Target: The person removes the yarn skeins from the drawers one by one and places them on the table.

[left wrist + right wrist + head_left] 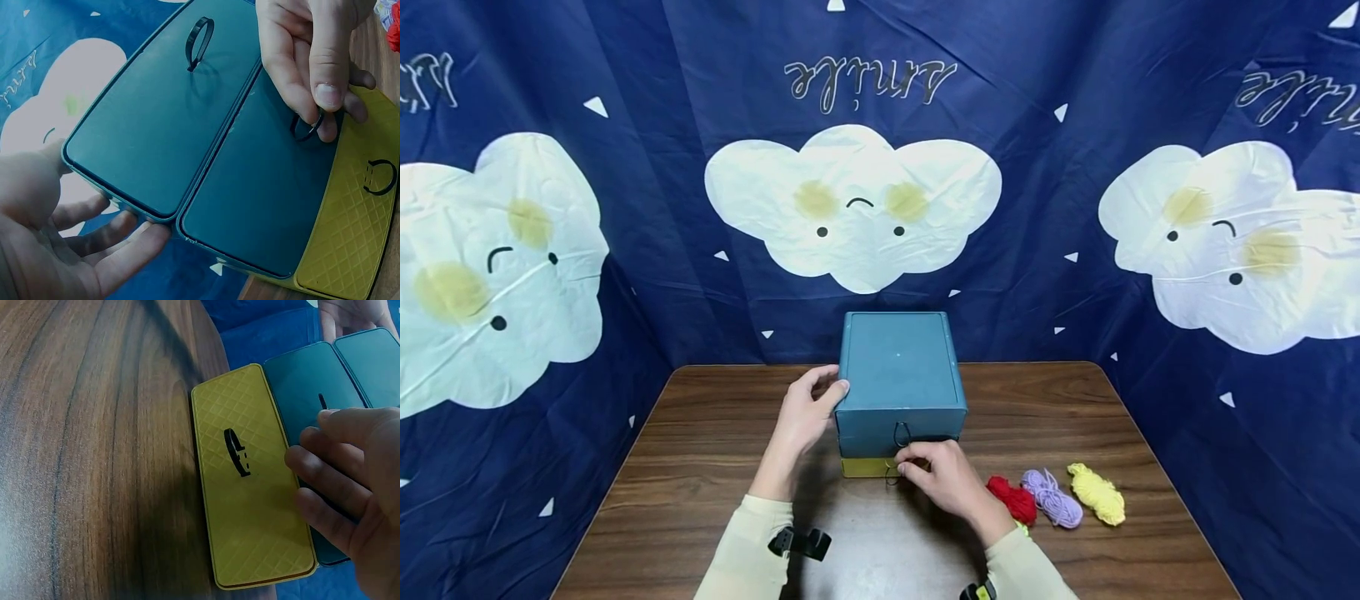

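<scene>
A small drawer cabinet (898, 358) stands at the back of the table, with two teal drawers above a yellow drawer (250, 512). Each front carries a black loop pull. My left hand (805, 412) rests against the cabinet's left side, its fingers fairly straight along the wall. At the middle teal drawer (250, 181), my right hand (946, 477) pinches the loop pull (302, 132) between thumb and fingers. Above it, the top drawer's loop (199, 44) hangs free, as does the yellow drawer's loop (233, 453) below. All three fronts appear nearly flush.
Right of the cabinet lie skeins of red yarn (1017, 500), purple yarn (1052, 498) and yellow yarn (1097, 493). A bit of green shows beside the red one. Behind the wooden table (700, 467) hangs a blue cloth (1037, 317) with clouds.
</scene>
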A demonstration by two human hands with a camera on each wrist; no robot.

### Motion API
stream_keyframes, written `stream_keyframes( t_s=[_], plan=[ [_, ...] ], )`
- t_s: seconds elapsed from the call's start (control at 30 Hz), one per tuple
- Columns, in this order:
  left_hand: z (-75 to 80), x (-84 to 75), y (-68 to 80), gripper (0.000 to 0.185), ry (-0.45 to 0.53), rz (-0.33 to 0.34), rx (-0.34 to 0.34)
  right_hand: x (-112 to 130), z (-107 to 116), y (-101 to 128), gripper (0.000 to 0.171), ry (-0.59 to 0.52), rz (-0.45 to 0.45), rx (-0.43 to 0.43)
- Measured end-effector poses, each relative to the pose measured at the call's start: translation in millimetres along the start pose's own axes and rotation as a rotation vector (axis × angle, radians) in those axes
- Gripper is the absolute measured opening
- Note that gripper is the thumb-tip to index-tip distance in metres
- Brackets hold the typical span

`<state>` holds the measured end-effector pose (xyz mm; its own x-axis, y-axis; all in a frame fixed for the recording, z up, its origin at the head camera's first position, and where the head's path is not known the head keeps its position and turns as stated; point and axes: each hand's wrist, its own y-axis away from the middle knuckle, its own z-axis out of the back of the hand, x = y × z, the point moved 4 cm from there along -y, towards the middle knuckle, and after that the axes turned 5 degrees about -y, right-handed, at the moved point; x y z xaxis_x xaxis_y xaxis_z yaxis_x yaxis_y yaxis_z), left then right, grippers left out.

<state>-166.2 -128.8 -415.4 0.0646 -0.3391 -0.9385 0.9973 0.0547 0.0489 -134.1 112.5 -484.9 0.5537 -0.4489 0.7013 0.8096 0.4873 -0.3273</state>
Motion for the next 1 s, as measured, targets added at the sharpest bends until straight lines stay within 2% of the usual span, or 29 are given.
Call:
stream_keyframes(
  t_s=[0.33,0.57,0.67,0.83,1.0],
  plan=[
    [-0.7,-0.4,-0.1,0.050,0.000,0.000,0.001,1.3,0.4,10.2,0.020,-0.032,-0.034,-0.008],
    [-0.6,0.2,-0.6,0.050,0.004,0.012,0.009,-1.5,3.5,17.0,0.024,-0.069,-0.042,-0.034],
    [-0.1,0.0,-0.6,0.051,0.004,0.007,0.011,-4.5,4.4,20.1,0.020,-0.105,-0.048,-0.047],
    [0.1,-1.0,0.0,0.052,0.009,0.002,0.015,-10.0,5.5,24.8,0.009,-0.094,-0.036,-0.083],
    [-1.0,-0.7,0.1,0.053,0.003,0.000,0.018,-15.1,2.7,26.6,0.012,-0.056,-0.033,-0.074]
  ],
)
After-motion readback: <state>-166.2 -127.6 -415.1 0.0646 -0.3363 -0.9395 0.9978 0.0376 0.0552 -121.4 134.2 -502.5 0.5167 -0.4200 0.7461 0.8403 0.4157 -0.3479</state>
